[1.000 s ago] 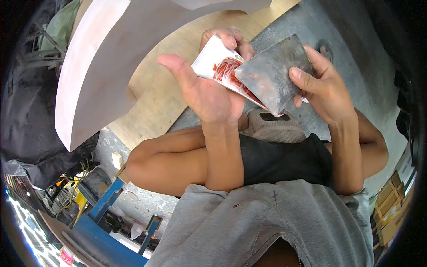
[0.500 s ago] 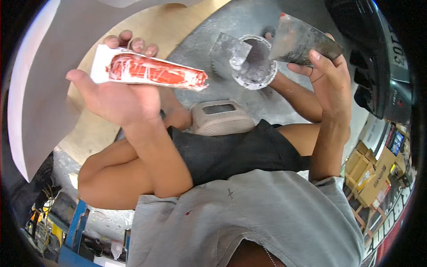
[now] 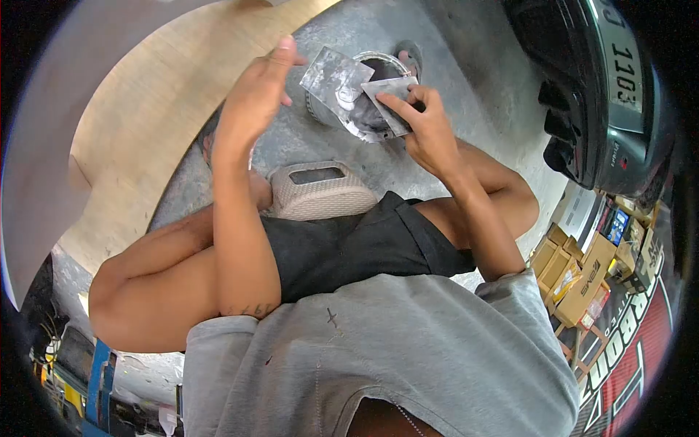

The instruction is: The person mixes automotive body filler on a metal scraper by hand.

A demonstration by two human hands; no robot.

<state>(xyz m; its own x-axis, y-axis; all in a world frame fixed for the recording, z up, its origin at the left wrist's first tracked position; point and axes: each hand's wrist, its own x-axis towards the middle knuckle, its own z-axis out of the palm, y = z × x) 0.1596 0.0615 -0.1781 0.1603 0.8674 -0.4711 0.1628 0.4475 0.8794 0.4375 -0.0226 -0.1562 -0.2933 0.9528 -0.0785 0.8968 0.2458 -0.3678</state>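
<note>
My right hand is closed on a flat grey putty scraper, thumb and fingers pinching its edge. The scraper sits over the mouth of a putty-smeared can. A second thin square plate reaches across the can's left rim, with a whitish smear on its near end. My left hand is raised left of the can, thumb stretched upward and fingers mostly behind the hand. A small white sliver shows beside its wrist; I cannot tell what those fingers hold.
A woven beige low seat stands between my legs. A pale curved panel fills the left side, above a tan board. A black vehicle part with a plate stands at the right, above cardboard boxes.
My right hand has lowered the scraper leftward to the can. My left hand has turned over and moved up; the white, red-smeared tube-like piece it held is now out of sight.
</note>
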